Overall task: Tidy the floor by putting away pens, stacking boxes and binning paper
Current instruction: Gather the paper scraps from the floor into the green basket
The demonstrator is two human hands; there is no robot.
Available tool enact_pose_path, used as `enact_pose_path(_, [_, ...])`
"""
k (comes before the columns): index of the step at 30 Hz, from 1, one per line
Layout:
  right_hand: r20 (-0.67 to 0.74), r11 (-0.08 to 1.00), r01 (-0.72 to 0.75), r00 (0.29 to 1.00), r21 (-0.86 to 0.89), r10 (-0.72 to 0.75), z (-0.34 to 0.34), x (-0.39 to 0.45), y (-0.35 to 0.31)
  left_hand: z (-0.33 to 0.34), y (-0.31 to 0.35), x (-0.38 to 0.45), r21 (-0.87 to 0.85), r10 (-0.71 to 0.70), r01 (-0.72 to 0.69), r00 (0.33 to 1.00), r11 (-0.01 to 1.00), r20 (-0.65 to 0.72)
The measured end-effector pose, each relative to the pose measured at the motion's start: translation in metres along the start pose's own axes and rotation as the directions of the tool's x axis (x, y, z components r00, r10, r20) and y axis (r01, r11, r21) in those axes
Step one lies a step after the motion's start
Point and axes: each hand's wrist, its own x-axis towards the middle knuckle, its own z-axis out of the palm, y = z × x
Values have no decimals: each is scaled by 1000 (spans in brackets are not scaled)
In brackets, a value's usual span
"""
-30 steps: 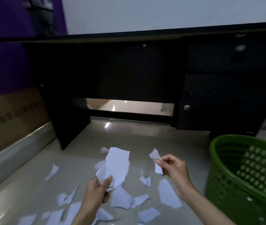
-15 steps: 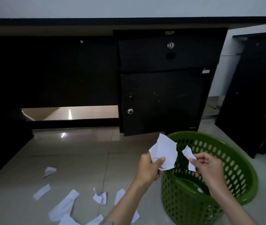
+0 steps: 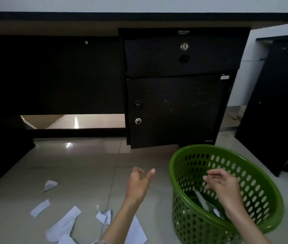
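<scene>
A pale tiled floor (image 3: pixel 66 169) runs up to a dark desk (image 3: pixel 51 74) with a drawer (image 3: pixel 182 55) and a cabinet door (image 3: pixel 175 110) on its right side, and another dark cabinet (image 3: pixel 280 103) stands further right. Beside the desk's cabinet sits the green perforated basket (image 3: pixel 262 199), with torn paper pieces (image 3: pixel 203 201) lying inside it. My right hand (image 3: pixel 222 186) hangs over the basket's opening, fingers loosely spread and holding nothing. My left hand (image 3: pixel 138 184) is just left of the basket over the tiles, fingers apart and bare as well. More paper scraps (image 3: pixel 64 224) lie scattered on the floor to my lower left, one small curled piece (image 3: pixel 50 184) sitting a little apart from the rest, nearer the desk.
</scene>
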Motion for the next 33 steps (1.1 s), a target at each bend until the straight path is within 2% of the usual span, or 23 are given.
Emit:
enact_pose_path(5, [61,987,126,989,98,-132,35,-20,-25,-44,-9,-4,-36,-36,32,994,999,-101])
enact_pose_path(8, [172,957,199,956,212,-237,75,-44,-47,-78,-12,-16,-45,-17,10,985,999,-172])
enact_pose_path(12, [363,919,188,876,347,-317,143,-81,-65,-126,-17,-34,-11,24,-27,975,1000,-220])
enact_pose_path(17, [567,908,155,737,389,-369,236,-141,-80,-200,-36,-69,36,28,-17,943,999,-330])
enact_pose_path(22, [730,888,137,521,440,-442,309,-224,-104,-271,-63,-139,78,-16,63,868,995,-496])
enact_pose_path(25, [797,867,113,351,485,-492,332,-279,-115,-300,-75,-196,98,-38,124,786,987,-617])
enact_pose_path(29, [830,835,93,100,542,-550,343,-356,-122,-320,-91,-280,83,-53,209,575,974,-817])
enact_pose_path(31, [832,830,63,-35,554,-553,339,-396,-123,-320,-102,-326,58,-71,271,443,961,-894])
enact_pose_path(33, [824,827,47,-142,560,-549,332,-431,-121,-319,-109,-365,18,-105,331,350,944,-931])
